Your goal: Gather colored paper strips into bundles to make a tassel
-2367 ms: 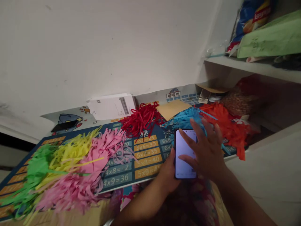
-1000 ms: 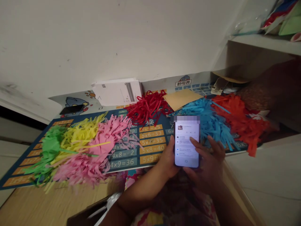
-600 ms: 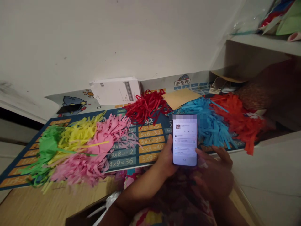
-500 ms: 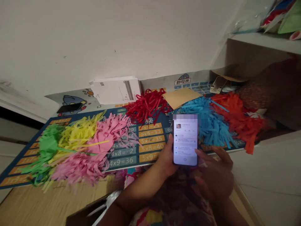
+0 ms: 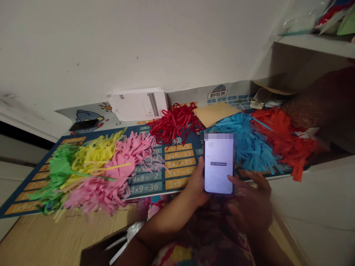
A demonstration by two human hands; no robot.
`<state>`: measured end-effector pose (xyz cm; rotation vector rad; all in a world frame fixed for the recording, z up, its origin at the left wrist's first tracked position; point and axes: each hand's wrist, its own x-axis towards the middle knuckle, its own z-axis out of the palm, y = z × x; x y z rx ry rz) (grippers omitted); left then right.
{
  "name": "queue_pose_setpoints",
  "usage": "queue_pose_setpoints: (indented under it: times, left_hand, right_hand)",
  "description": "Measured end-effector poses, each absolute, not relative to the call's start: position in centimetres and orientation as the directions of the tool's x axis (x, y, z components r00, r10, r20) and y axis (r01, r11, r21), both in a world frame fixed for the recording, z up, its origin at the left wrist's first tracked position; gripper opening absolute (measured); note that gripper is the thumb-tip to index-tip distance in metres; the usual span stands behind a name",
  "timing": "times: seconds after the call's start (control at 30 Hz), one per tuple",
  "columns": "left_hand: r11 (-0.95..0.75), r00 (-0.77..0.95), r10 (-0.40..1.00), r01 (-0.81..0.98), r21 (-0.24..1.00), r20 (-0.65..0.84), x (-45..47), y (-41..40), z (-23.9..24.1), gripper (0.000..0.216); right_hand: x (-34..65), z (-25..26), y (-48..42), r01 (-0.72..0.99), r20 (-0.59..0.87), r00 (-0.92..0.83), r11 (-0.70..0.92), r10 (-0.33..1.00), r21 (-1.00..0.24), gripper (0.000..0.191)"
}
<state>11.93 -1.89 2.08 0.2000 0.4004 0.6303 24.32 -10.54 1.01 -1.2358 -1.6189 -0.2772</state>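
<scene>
A lit smartphone (image 5: 218, 173) is upright in my left hand (image 5: 197, 184), which grips its left edge with the thumb showing. My right hand (image 5: 253, 203) is at the phone's lower right, fingers apart, one fingertip over the screen. A small dark message bar lies across the pale screen. Behind the phone are bundles of shredded blue paper (image 5: 249, 147) and orange-red paper (image 5: 285, 136). A heap of red paper strips (image 5: 177, 125) lies farther back. On the left are fringed pink paper (image 5: 122, 162), yellow paper (image 5: 95, 153) and green paper (image 5: 59, 162).
A mat printed with times tables (image 5: 146, 186) covers the table. At the wall stand a stack of white sheets (image 5: 135, 105), a tan paper piece (image 5: 216, 113) and a binder clip (image 5: 257, 99). A black phone-like slab (image 5: 83, 126) lies at left. Shelving (image 5: 313, 42) rises at right.
The phone screen went from a page with several text lines to a faded page with a dark message bar. My right fingertip shifted slightly left over the screen. The camera view shifted slightly.
</scene>
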Motion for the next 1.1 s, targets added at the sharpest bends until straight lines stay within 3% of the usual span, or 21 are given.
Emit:
queue_pose_setpoints:
  times: [0.27, 0.47, 1.1]
  left_hand:
    - [0.793, 0.747, 0.604, -0.533, 0.293, -0.276, 11.9, -1.4, 3.4, 0.078]
    - [0.789, 0.741, 0.613, -0.558, 0.258, -0.274, 11.8, -1.2, 3.9, 0.084]
    - [0.78, 0.735, 0.624, -0.568, 0.262, -0.265, 11.7, -0.9, 3.2, 0.074]
  right_hand:
    - [24.6, 0.5, -11.3, 0.848, 0.787, 0.017, 0.408, 0.616, -0.338, 0.011]
    - [23.4, 0.4, -11.7, 0.877, 0.738, -0.027, 0.37, 0.674, -0.306, 0.027]
    - [24.0, 0.5, -11.5, 0.862, 0.763, -0.021, 0.398, 0.646, -0.314, 0.022]
